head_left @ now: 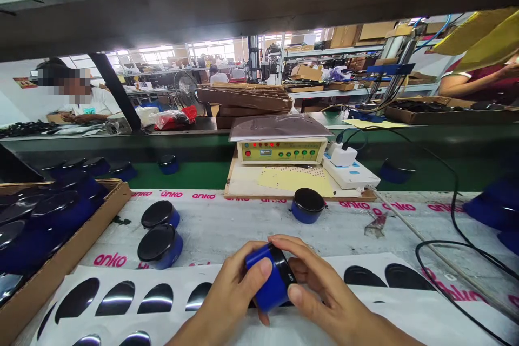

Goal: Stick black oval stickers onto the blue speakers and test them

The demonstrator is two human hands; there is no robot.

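Note:
Between both hands, over the front of the bench, a blue round housing with a black rim is held tilted on its side. My left hand is closed on its blue side, the thumb lying across the front. My right hand curls round the black rim, fingertips on top and thumb at its lower edge. Small white marks show on the rim. Under the hands lies a white sheet bearing black rounded pieces. Farther back, a similar blue and black housing sits upright; two more are at left.
A cardboard box full of blue housings stands at left. Behind the bench are a control box with buttons, a power strip and a green conveyor belt carrying more housings. A black cable loops at right. Co-workers sit beyond.

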